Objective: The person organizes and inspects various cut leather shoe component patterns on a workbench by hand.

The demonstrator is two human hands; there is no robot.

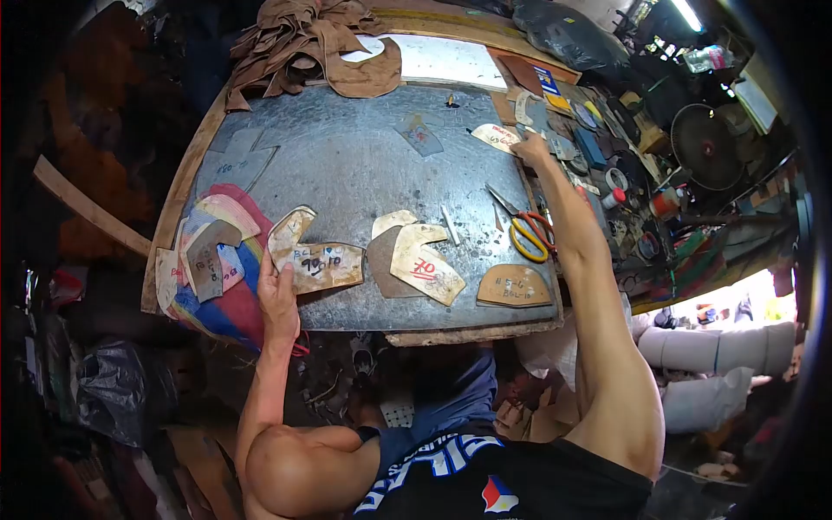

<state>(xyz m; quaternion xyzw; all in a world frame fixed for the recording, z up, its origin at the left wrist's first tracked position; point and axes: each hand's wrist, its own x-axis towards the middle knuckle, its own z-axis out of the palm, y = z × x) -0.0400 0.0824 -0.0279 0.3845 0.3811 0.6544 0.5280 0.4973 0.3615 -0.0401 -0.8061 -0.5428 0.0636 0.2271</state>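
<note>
My left hand (279,299) holds the left edge of a curved, cream pattern piece (328,267) marked "BGL-10" at the table's front left. Out at the far right edge, my right hand (529,147) has its fingers on the end of a small cream piece (494,136) with red writing. A cream pattern marked 70 (425,267) overlaps a brown piece (381,260) near the front middle. To their right lies a half-round brown piece (513,286). Several patterns (212,260) rest on a coloured cloth (247,299) left of my left hand.
Scissors (527,234) with yellow and orange handles lie at the right, near a white stick (451,224). Brown leather pieces (347,69) are heaped at the back left of the metal-topped table (347,165). A fan (706,147) stands beyond the cluttered right side.
</note>
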